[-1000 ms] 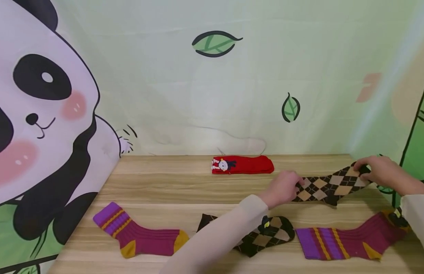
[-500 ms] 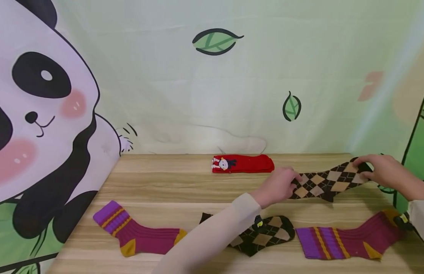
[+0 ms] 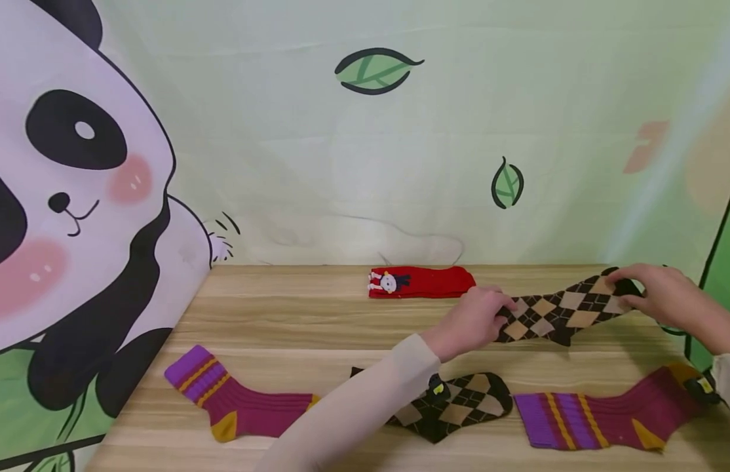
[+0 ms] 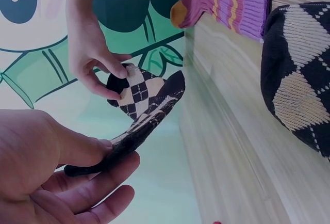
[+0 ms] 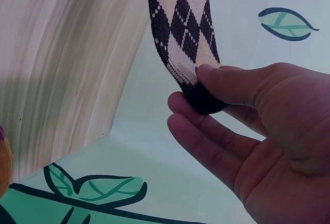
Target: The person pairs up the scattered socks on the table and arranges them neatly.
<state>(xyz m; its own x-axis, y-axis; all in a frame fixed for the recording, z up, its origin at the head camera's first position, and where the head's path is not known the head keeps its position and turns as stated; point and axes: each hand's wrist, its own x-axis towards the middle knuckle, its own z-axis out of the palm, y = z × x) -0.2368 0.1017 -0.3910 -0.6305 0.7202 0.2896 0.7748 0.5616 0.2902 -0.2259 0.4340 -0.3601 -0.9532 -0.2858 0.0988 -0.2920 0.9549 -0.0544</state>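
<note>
Both hands hold a black and tan argyle sock [image 3: 554, 313] stretched between them at the right rear of the table. My left hand [image 3: 474, 321] pinches its cuff; in the left wrist view, thumb and fingers grip that dark edge [image 4: 85, 170]. At the other end my right hand [image 3: 666, 295] pinches the black toe [image 5: 203, 100] between thumb and fingers. Seen from the left wrist, the sock's middle hangs above the table. A second argyle sock [image 3: 459, 403] lies flat below, partly hidden by the left sleeve.
On the left lies a purple-magenta sock [image 3: 259, 410] with yellow heel; its mate [image 3: 595, 419] lies at the right front. Near the back edge is a folded red sock [image 3: 430, 282] with a cartoon figure. A panda-printed cloth [image 3: 270, 131] hangs behind the wooden table [image 3: 270, 314].
Both hands keep their hold on the argyle sock. The left hand and its end of the sock have shifted slightly left and up. The socks on the table lie as before.
</note>
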